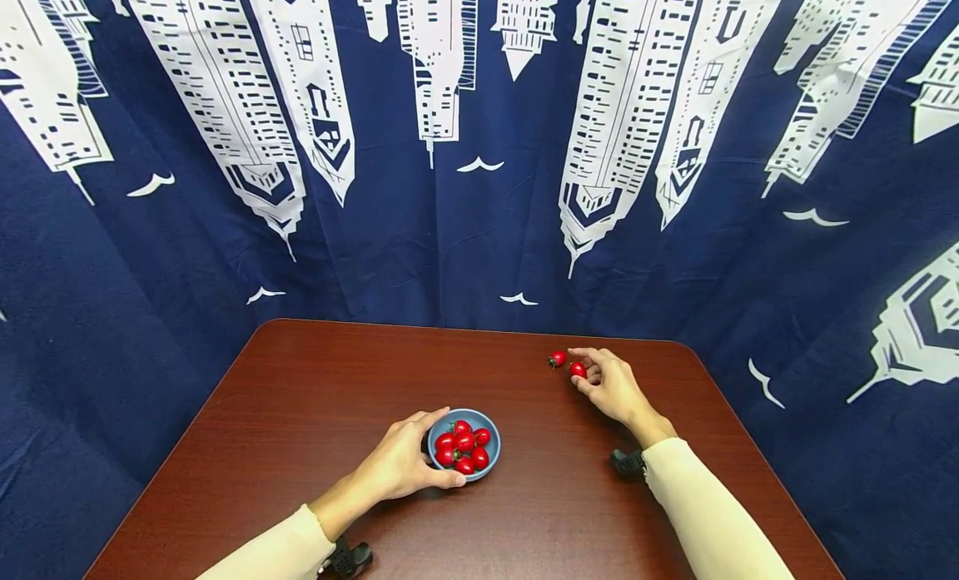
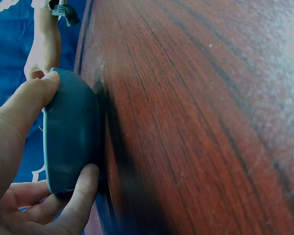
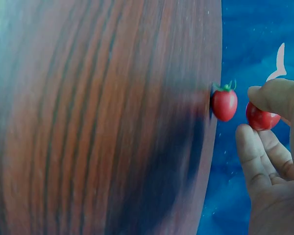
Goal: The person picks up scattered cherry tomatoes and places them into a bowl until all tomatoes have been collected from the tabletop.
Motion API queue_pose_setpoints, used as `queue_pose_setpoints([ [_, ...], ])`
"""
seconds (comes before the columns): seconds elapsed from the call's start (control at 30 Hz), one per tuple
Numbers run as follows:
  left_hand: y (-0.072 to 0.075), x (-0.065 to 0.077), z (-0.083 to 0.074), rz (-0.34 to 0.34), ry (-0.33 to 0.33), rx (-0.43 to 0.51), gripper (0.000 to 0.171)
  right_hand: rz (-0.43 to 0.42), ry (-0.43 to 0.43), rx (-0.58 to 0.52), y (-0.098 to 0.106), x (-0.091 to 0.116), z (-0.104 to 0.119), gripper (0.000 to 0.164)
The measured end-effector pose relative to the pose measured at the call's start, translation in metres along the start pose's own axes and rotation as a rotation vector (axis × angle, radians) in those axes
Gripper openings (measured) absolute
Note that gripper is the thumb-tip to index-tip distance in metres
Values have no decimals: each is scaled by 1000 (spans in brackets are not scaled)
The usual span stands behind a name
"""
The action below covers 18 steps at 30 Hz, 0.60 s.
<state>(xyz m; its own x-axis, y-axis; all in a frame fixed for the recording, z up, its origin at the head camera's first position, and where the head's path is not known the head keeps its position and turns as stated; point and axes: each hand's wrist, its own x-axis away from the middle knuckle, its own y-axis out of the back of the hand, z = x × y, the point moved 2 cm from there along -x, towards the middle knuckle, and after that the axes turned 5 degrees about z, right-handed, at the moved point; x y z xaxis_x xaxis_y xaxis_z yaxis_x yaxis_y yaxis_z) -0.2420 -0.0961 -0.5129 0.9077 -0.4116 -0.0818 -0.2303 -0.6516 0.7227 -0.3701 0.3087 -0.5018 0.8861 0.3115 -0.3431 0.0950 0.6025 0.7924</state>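
Observation:
My left hand grips the side of a small blue bowl, with its thumb and fingers spread around the wall. Several red cherry tomatoes lie inside the bowl, which stands on the table. Farther back and to the right, my right hand pinches one cherry tomato between thumb and fingers. In the right wrist view that tomato appears raised off the tabletop. Just left of it in the head view, another cherry tomato with a green stem rests on the table.
The brown wood-grain table has rounded back corners. Behind it and at its sides hangs a dark blue cloth printed with white buildings and birds. A black strap device sits on each wrist.

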Motion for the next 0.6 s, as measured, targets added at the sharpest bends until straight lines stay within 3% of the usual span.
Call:
queue_pose_setpoints([
  [0.6,-1,0,0,4,10,4,112,18,138,-94,-13,1,46,44],
])
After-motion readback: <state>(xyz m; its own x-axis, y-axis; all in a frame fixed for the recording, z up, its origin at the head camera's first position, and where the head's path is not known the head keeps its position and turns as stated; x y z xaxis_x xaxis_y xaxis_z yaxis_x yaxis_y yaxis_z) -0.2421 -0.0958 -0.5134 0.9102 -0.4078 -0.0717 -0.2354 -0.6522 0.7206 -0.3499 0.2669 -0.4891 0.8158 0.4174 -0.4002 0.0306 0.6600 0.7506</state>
